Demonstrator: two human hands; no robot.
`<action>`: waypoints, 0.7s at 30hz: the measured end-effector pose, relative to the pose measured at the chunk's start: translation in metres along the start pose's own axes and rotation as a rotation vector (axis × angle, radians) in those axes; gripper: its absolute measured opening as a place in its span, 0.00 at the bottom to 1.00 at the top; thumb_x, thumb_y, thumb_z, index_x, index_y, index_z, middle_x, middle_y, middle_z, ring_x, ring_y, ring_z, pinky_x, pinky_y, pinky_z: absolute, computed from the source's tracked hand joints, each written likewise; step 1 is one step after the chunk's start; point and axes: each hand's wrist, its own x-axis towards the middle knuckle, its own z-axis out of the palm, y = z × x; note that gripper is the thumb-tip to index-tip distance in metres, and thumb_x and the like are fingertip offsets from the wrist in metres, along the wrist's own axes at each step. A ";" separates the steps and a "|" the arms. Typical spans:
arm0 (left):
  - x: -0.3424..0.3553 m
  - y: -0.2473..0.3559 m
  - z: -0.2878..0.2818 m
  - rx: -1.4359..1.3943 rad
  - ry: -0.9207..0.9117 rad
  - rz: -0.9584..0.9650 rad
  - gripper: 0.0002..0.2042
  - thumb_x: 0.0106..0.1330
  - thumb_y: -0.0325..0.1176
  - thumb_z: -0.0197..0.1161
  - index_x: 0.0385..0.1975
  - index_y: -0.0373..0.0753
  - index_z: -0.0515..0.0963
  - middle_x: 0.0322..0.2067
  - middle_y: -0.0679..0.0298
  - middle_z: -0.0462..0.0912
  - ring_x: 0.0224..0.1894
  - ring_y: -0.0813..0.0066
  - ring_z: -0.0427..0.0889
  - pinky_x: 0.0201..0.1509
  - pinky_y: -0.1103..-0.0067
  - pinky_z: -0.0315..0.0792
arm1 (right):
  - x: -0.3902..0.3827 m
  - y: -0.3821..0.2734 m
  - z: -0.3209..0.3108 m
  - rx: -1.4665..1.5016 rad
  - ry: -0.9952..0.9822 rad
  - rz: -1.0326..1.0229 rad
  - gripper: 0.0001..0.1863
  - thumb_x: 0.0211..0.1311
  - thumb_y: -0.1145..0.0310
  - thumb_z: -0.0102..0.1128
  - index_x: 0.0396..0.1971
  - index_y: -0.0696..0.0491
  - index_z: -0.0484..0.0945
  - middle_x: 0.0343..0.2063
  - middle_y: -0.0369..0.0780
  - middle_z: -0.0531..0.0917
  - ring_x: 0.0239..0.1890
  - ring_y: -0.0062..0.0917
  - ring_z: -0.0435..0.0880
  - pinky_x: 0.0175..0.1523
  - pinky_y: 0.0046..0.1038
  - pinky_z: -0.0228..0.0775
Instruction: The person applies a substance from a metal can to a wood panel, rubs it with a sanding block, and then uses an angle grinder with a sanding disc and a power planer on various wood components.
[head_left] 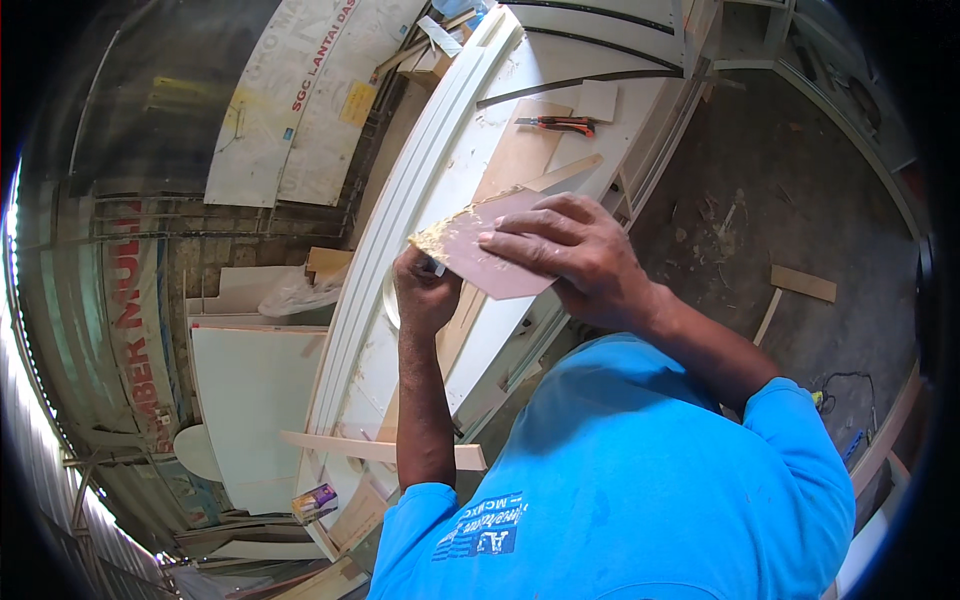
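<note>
My right hand (590,255) grips a thin, flat maroon sheet piece (485,262), its fingers spread over the upper face. Yellowish, crumbly paste clings along the far left edge of that piece. Right below the pasted corner, my left hand (428,292) is closed, its fingers curled. A small pale bit shows at its fingers, but I cannot make out what it is. Both hands are above a long white panel (470,180). Farther off on it, an orange and black utility knife (556,125) lies across a light wooden board (520,150).
A wooden strip (380,450) crosses the bench's near end beside a small purple and yellow box (314,503). White boards (262,400) lean at the left. On the floor at the right lies a T-shaped wooden piece (803,283). Dark curved strips (570,85) lie at the far end.
</note>
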 end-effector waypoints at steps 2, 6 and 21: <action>-0.001 0.001 -0.001 -0.020 -0.027 0.005 0.15 0.59 0.19 0.67 0.48 0.29 0.80 0.39 0.62 0.87 0.42 0.81 0.83 0.48 0.81 0.76 | -0.003 -0.007 0.006 -0.011 0.016 0.007 0.27 0.52 0.76 0.61 0.55 0.43 0.83 0.47 0.37 0.86 0.49 0.33 0.82 0.57 0.38 0.72; -0.001 0.002 -0.003 -0.047 0.018 0.027 0.16 0.60 0.19 0.66 0.49 0.29 0.80 0.40 0.62 0.87 0.44 0.81 0.82 0.50 0.81 0.76 | -0.008 -0.011 -0.003 0.042 -0.029 -0.014 0.26 0.54 0.74 0.62 0.55 0.42 0.83 0.47 0.36 0.86 0.48 0.33 0.82 0.56 0.38 0.73; 0.001 0.005 0.001 0.003 0.089 -0.084 0.13 0.61 0.18 0.68 0.46 0.30 0.81 0.38 0.62 0.87 0.42 0.79 0.83 0.50 0.80 0.76 | -0.036 0.048 -0.020 0.037 -0.032 0.150 0.25 0.51 0.81 0.63 0.51 0.45 0.85 0.47 0.36 0.87 0.49 0.34 0.83 0.54 0.36 0.74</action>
